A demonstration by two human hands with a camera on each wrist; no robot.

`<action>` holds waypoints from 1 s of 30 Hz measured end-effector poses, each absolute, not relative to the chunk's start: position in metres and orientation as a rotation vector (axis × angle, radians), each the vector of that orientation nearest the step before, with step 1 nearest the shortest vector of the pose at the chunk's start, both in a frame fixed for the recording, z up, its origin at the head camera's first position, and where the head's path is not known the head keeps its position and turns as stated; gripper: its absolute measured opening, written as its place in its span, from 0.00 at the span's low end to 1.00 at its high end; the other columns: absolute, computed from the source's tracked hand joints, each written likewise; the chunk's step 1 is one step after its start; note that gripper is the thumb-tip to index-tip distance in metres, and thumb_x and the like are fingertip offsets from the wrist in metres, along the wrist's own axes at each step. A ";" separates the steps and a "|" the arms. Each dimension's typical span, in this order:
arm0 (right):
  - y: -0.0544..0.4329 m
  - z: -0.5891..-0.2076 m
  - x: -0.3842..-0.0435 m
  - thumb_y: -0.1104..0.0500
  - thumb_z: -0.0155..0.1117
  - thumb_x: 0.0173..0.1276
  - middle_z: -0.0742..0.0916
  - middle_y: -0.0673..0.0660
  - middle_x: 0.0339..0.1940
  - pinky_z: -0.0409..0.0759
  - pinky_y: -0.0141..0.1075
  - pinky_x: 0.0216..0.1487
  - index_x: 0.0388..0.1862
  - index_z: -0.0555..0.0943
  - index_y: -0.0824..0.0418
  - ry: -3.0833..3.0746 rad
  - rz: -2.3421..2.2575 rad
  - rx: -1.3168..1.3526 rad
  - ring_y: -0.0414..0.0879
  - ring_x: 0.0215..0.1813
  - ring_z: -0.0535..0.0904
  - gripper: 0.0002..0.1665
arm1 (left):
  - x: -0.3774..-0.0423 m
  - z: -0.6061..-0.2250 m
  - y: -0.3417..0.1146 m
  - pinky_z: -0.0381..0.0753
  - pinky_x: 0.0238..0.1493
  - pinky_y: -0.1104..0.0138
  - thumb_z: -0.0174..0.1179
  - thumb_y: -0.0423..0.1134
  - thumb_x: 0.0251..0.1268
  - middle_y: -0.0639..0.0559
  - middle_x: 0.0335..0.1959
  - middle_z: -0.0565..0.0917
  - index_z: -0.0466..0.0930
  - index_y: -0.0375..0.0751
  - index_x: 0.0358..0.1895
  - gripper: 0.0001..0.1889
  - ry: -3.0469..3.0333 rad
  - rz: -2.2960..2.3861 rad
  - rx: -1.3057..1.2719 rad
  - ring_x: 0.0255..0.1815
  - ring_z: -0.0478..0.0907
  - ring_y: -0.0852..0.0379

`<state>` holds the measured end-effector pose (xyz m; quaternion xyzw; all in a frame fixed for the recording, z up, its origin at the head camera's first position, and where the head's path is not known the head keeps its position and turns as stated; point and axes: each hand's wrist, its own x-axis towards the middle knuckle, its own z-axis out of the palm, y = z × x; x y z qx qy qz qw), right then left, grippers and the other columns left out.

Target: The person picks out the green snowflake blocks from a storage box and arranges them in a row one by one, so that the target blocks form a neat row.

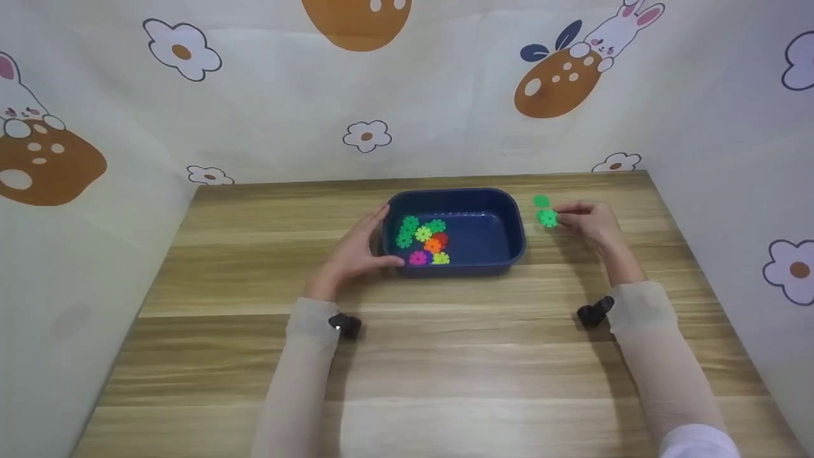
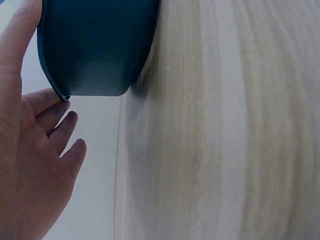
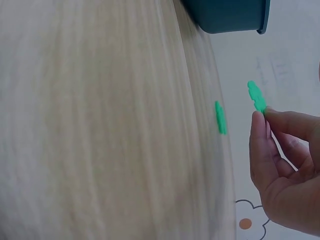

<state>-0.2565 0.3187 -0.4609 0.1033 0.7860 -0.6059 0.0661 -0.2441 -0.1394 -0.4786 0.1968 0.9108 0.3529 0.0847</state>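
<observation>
A dark blue rectangular box [image 1: 459, 270] stands on the table, with several small notched plastic snowflake discs in its left half: green [image 1: 404, 240], yellow [image 1: 423, 234], orange [image 1: 432, 246], red and pink [image 1: 418, 257]. My left hand [image 1: 353, 253] holds the box's left end, thumb at the front rim and fingers along the far left corner. To the right of the box, my right hand [image 1: 596, 222] pinches a bright green snowflake disc [image 3: 256, 95] between thumb and fingertips, raised above the table. Another green disc [image 3: 220, 118] lies on the tabletop close by.
The wood-grain table [image 1: 470, 356] ends at a pale patterned cloth [image 1: 445, 83] at the back and both sides. Each wrist carries a small black camera [image 1: 595, 313] over a light sleeve.
</observation>
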 end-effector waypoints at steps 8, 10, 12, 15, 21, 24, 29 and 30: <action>0.320 -0.466 -0.256 0.72 0.65 0.66 0.88 0.40 0.29 0.86 0.30 0.49 0.42 0.88 0.63 2.225 -1.938 0.359 0.32 0.34 0.86 0.10 | -0.244 -0.479 -0.139 0.50 0.81 0.44 0.74 0.60 0.50 0.47 0.83 0.49 0.46 0.55 0.81 0.58 2.714 1.060 0.566 0.83 0.47 0.43; 0.321 -0.468 -0.257 0.72 0.65 0.66 0.88 0.40 0.28 0.86 0.29 0.48 0.42 0.87 0.63 2.229 -1.932 0.358 0.30 0.33 0.86 0.10 | -0.243 -0.479 -0.139 0.50 0.81 0.44 0.73 0.61 0.50 0.48 0.83 0.48 0.46 0.56 0.81 0.58 2.712 1.058 0.559 0.83 0.47 0.44; 0.321 -0.470 -0.257 0.72 0.64 0.66 0.88 0.40 0.28 0.86 0.28 0.47 0.43 0.87 0.65 2.235 -1.923 0.362 0.30 0.32 0.85 0.10 | -0.243 -0.479 -0.139 0.50 0.81 0.44 0.73 0.62 0.50 0.48 0.84 0.48 0.45 0.57 0.81 0.58 2.710 1.055 0.548 0.84 0.46 0.45; 0.322 -0.472 -0.258 0.71 0.64 0.67 0.86 0.39 0.30 0.86 0.27 0.46 0.47 0.85 0.69 2.274 -1.866 0.366 0.30 0.33 0.85 0.11 | -0.242 -0.479 -0.139 0.50 0.81 0.44 0.73 0.62 0.50 0.49 0.84 0.48 0.45 0.58 0.81 0.59 2.706 1.054 0.536 0.84 0.46 0.46; 0.323 -0.475 -0.258 0.70 0.62 0.69 0.85 0.42 0.34 0.85 0.27 0.48 0.59 0.77 0.77 2.335 -1.747 0.386 0.30 0.35 0.84 0.20 | -0.242 -0.478 -0.138 0.50 0.81 0.44 0.73 0.62 0.50 0.50 0.84 0.48 0.45 0.58 0.81 0.58 2.699 1.061 0.527 0.84 0.46 0.46; 0.323 -0.475 -0.258 0.70 0.62 0.70 0.85 0.43 0.35 0.85 0.27 0.49 0.59 0.77 0.76 2.327 -1.730 0.399 0.30 0.36 0.84 0.20 | -0.243 -0.477 -0.138 0.50 0.81 0.44 0.73 0.61 0.50 0.49 0.84 0.48 0.45 0.58 0.81 0.58 2.692 1.064 0.527 0.84 0.46 0.45; 0.322 -0.474 -0.258 0.69 0.62 0.70 0.85 0.42 0.33 0.85 0.27 0.49 0.60 0.76 0.76 2.332 -1.701 0.403 0.29 0.35 0.84 0.21 | -0.242 -0.477 -0.138 0.49 0.81 0.44 0.74 0.59 0.50 0.48 0.84 0.48 0.45 0.56 0.82 0.58 2.689 1.079 0.546 0.84 0.46 0.44; 0.322 -0.474 -0.258 0.69 0.61 0.70 0.85 0.41 0.33 0.85 0.27 0.49 0.60 0.76 0.77 2.346 -1.686 0.399 0.29 0.35 0.84 0.21 | -0.242 -0.478 -0.139 0.50 0.81 0.45 0.74 0.59 0.50 0.48 0.84 0.48 0.45 0.55 0.82 0.59 2.692 1.082 0.557 0.84 0.46 0.44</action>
